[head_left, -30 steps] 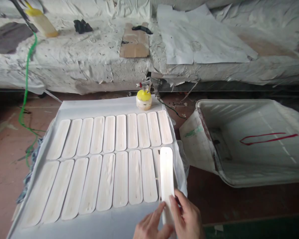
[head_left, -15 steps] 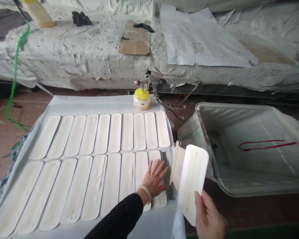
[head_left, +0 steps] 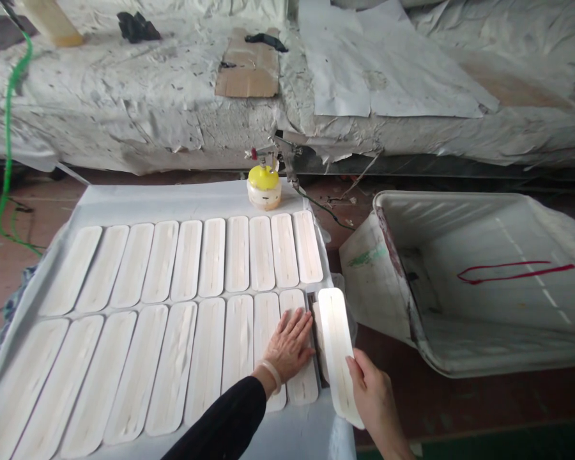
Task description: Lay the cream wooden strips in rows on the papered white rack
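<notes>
My left hand (head_left: 288, 348), with a pale bracelet at the wrist, lies flat with fingers stretched on the rightmost pad of the near row. In my right hand (head_left: 374, 391) is a long off-white pad (head_left: 336, 348) with rounded corners, pinched by its lower right edge. It slants over the right edge of the table, beside the pad under my left hand. A narrow strip of brown cardboard (head_left: 320, 342) shows between them, partly hidden by the held pad. Two rows of similar pads (head_left: 213, 255) lie side by side on the table, each with a lengthwise middle line.
A spray gun with a yellow-lidded cup (head_left: 264, 187) stands at the far edge of the covered table (head_left: 172, 197). To the right is a large white bin (head_left: 483, 319) with a red cord inside. Behind runs a covered ledge (head_left: 138, 121); a green hose (head_left: 9, 128) hangs at left.
My right hand has brought the held pad left and down to the table's right edge, and the cardboard behind it has moved left too. My left hand stays on the same pad. The view has shifted slightly.
</notes>
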A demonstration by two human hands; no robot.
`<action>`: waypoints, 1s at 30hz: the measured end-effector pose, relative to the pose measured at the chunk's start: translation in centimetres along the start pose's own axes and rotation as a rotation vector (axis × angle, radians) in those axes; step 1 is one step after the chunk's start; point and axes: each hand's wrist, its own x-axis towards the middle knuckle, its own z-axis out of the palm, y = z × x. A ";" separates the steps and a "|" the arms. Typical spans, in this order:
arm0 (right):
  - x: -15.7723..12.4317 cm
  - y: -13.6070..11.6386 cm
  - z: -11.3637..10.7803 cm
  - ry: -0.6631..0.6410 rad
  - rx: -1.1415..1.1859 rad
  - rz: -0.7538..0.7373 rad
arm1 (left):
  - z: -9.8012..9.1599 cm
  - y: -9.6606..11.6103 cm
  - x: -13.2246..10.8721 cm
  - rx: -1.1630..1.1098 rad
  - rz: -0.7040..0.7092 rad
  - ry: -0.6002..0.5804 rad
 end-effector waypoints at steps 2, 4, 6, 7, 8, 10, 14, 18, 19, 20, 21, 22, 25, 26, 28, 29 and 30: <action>1.4 0.8 1.0 -0.112 0.069 0.028 | 0.3 0.0 0.1 0.014 -0.003 -0.001; 2.6 1.9 2.1 -0.162 0.107 0.057 | 0.6 -0.1 0.1 0.026 -0.004 -0.005; 3.4 3.0 2.9 -0.191 0.125 0.093 | 0.8 -0.1 0.1 0.030 -0.003 -0.002; 3.7 3.5 3.1 -0.206 0.132 0.108 | 0.9 -0.1 0.1 0.031 -0.002 0.001; 3.9 3.8 3.1 -0.224 0.137 0.119 | 1.0 -0.2 0.2 0.032 0.001 0.007; 4.0 4.2 3.1 -0.264 0.148 0.125 | 1.0 -0.2 0.2 0.044 0.008 0.019; 4.0 4.3 3.3 -0.291 0.171 0.116 | 1.0 -0.2 0.4 0.084 -0.009 0.049; 4.2 4.1 3.8 -0.258 0.138 0.116 | 1.2 -0.2 0.5 0.140 -0.009 0.082; 4.3 4.0 3.8 -0.256 0.106 0.112 | 1.3 -0.1 0.5 0.154 -0.007 0.090; 4.4 3.9 3.8 -0.256 0.060 0.106 | 1.3 -0.1 0.6 0.165 -0.003 0.097; 4.5 3.8 3.8 -0.261 0.004 0.101 | 1.4 0.0 0.6 0.169 0.001 0.103; 4.6 3.7 3.8 -0.269 -0.054 0.098 | 1.4 0.0 0.6 0.169 0.003 0.104; 4.8 3.3 3.5 -0.286 -0.196 0.105 | 1.4 0.2 0.7 0.149 -0.007 0.096; 4.9 3.2 3.3 -0.288 -0.231 0.114 | 1.5 0.3 0.8 0.141 -0.013 0.091; 4.9 2.8 3.0 -0.291 -0.318 0.126 | 1.5 0.4 0.8 0.129 -0.020 0.081; 4.9 2.7 2.9 -0.294 -0.359 0.129 | 1.5 0.5 0.8 0.124 -0.019 0.078; 4.9 2.5 2.8 -0.298 -0.397 0.131 | 1.5 0.5 0.8 0.122 -0.016 0.073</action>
